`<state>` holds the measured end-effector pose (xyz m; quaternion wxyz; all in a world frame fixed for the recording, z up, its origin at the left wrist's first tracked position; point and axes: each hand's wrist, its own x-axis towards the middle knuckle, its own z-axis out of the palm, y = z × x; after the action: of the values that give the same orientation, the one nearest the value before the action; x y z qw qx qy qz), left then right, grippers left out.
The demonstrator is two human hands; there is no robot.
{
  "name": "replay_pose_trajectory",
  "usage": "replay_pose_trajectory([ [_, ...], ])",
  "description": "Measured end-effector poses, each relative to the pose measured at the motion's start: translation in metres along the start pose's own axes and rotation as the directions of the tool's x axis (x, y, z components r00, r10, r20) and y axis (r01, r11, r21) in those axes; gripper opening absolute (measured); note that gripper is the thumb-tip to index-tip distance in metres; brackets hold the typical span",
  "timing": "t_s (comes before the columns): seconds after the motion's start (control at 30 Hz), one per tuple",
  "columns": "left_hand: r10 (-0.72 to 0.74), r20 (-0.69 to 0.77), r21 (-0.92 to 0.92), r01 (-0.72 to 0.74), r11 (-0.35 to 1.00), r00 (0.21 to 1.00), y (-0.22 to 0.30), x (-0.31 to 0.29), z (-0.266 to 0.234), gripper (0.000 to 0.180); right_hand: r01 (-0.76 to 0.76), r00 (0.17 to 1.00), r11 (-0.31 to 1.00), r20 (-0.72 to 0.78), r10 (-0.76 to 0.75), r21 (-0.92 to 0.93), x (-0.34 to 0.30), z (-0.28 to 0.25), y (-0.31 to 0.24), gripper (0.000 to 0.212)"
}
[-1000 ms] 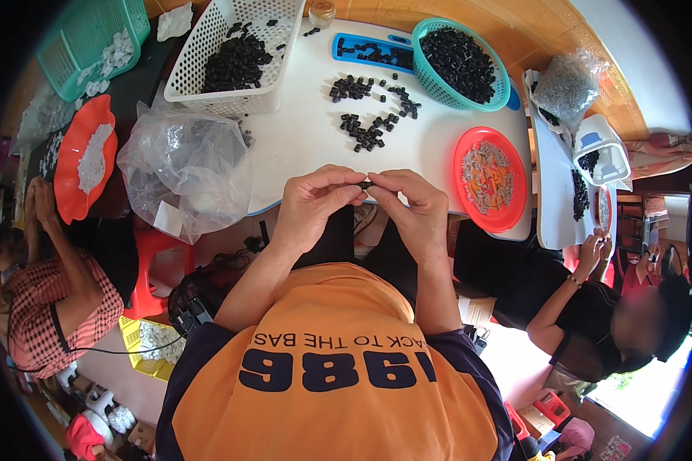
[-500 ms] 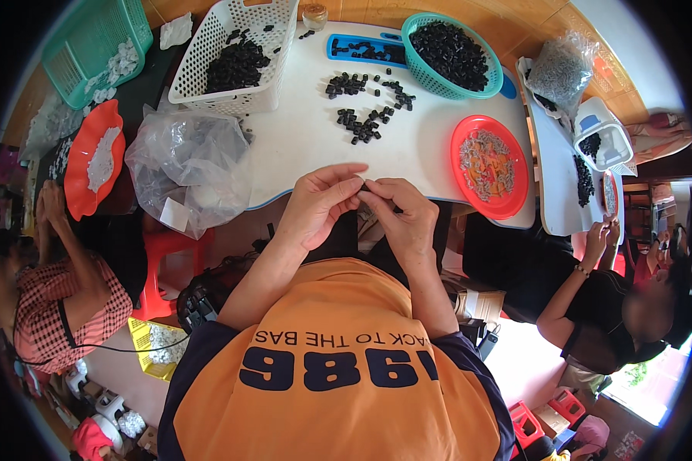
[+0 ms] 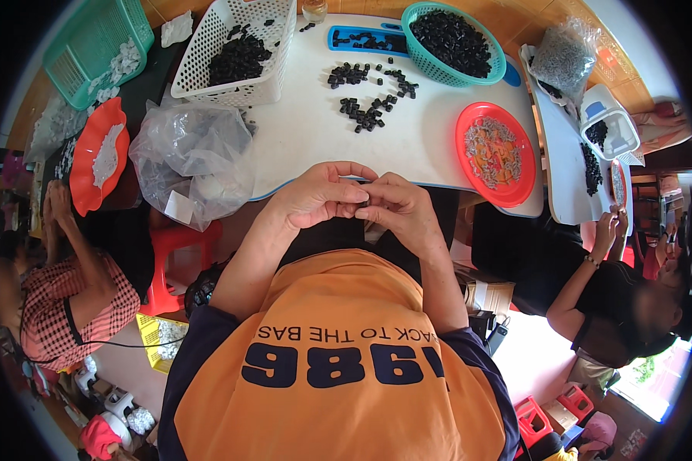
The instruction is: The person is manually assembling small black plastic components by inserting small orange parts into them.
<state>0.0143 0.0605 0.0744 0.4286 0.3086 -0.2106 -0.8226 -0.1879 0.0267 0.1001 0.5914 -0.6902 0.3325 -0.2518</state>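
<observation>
My left hand (image 3: pixel 321 195) and my right hand (image 3: pixel 402 210) meet fingertip to fingertip just below the near edge of the white table (image 3: pixel 307 131). Between the fingertips sits a small dark part (image 3: pixel 367 201), mostly hidden by the fingers. Both hands pinch it. Loose black parts (image 3: pixel 367 98) lie scattered on the table above my hands. To the right of my hands stands a red plate (image 3: pixel 496 152) with small grey metal pieces.
A white basket (image 3: pixel 238 50) and a teal basket (image 3: pixel 452 40) hold black parts; a blue tray (image 3: pixel 369 40) lies between. A clear plastic bag (image 3: pixel 192 157) hangs at the table's left. One person sits at left, another at right at a second table.
My hands have drawn closer together and lower, towards my body. The small part, seen between the fingertips a second ago, is now nearly covered by the fingers.
</observation>
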Motion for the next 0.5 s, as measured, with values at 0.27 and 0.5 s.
replay_pose_trajectory([
  [0.27, 0.089, 0.091, -0.309, -0.057, 0.949, 0.992, -0.016, -0.006, 0.001, 0.031, 0.113, 0.97, 0.969, -0.187, -0.156, -0.22, -0.002, 0.007, -0.004, 0.034],
  [0.5, 0.026, -0.03, -0.334, -0.034, 0.942, 0.999, -0.023, -0.003, -0.001, 0.025, 0.158, 0.957, 0.934, -0.183, -0.224, -0.32, -0.002, 0.009, -0.005, 0.036],
])
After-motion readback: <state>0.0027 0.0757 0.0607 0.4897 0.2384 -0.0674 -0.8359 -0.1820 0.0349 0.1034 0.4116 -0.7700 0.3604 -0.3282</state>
